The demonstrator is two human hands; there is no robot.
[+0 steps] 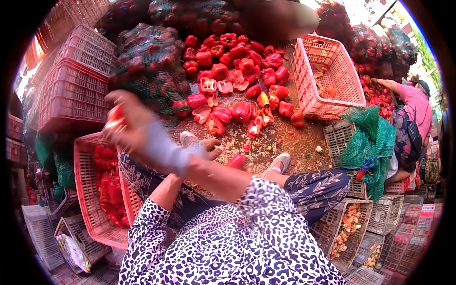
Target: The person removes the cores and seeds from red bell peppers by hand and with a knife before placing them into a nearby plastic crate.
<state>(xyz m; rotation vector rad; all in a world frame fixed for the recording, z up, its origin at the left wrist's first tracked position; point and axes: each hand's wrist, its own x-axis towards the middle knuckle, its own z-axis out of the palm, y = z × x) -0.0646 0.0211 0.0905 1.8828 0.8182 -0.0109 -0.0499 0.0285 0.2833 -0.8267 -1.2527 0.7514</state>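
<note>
My right arm reaches across to the left, over a red plastic crate holding red pepper pieces. My right hand, smeared by motion, is closed around a piece of red pepper. Partly behind my right forearm, my left hand shows spread fingers, with nothing visible in them. A red pepper lies near it, between my feet, partly covered by my forearm. Ahead on the floor is a heap of whole and halved red peppers. A knife with a yellow handle lies among them.
Full net sacks of peppers and stacked crates stand at the left. A pink crate with some pieces sits ahead right, near green netting. A crate of scraps is at lower right. Another person bends at far right.
</note>
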